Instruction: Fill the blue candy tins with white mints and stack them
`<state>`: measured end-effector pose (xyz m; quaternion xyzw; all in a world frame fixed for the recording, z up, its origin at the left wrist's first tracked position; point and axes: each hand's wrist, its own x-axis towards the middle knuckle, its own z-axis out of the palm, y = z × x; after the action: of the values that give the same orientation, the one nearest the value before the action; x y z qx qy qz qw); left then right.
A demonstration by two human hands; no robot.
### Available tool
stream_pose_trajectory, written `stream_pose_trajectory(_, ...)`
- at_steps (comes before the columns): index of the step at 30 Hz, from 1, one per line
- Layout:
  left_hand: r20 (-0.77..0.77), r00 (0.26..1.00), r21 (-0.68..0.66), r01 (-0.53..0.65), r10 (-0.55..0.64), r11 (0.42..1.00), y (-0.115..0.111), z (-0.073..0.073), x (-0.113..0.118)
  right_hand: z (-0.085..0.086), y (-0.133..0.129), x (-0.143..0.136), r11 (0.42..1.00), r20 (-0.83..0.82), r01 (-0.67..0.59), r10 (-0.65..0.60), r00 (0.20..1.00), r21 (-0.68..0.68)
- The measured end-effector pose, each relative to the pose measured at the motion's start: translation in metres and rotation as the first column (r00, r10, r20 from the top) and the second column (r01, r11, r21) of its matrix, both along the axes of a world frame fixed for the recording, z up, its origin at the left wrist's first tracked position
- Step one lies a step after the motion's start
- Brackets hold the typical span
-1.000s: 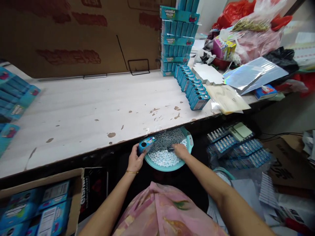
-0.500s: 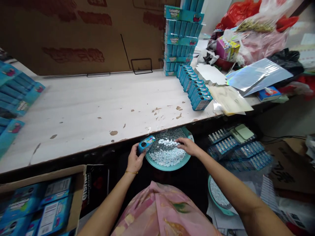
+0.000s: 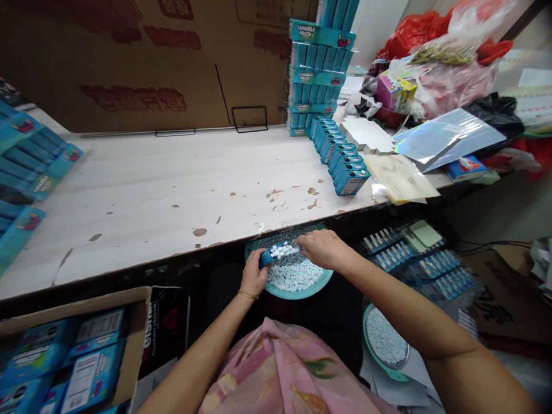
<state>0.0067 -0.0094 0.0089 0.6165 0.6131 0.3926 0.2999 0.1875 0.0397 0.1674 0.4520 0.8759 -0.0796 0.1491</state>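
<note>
White table (image 3: 142,190), with paint worn in patches, stretches ahead of the two hands, and one large brown cardboard (image 3: 150,63) stands at its far side. One small blue box (image 3: 265,259) is in the left hand (image 3: 254,275), which is clamped around it. The right hand (image 3: 321,247) is just beside, apart from the left one; its fingers are bent towards the box, but I cannot tell what they grip.

The box is tilted to the right hand, with white pellets (image 3: 282,250) gathered at its upper face, reaching almost to the right fingers. Its printing is mostly hidden.

Two basins are seen. One teal basin (image 3: 302,293) is directly below both hands and holds many small white pellets; one smaller basin (image 3: 368,336), below the right forearm, holds pellets also. Left of the left hand, one open carton (image 3: 138,339) contains several blue packs (image 3: 32,356). Ahead of the right hand, one stack of blue trays (image 3: 321,77) rises behind one row of small boxes (image 3: 351,183), too crowded for exact counting.
</note>
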Motion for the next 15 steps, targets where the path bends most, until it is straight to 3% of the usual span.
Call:
stream_pose_trajectory(7,-0.020,1.000,0.012,0.013,-0.013,1.000,0.002,-0.003,0.000,0.002,-0.006,-0.005,0.995,0.039,-0.072,0.069,0.997,0.070)
stream_pose_trajectory(15,-0.010,0.998,-0.008,0.061,-0.061,0.998,0.004,-0.006,0.000,-0.001,-0.013,-0.003,0.996,0.051,-0.042,0.038,0.998,0.076)
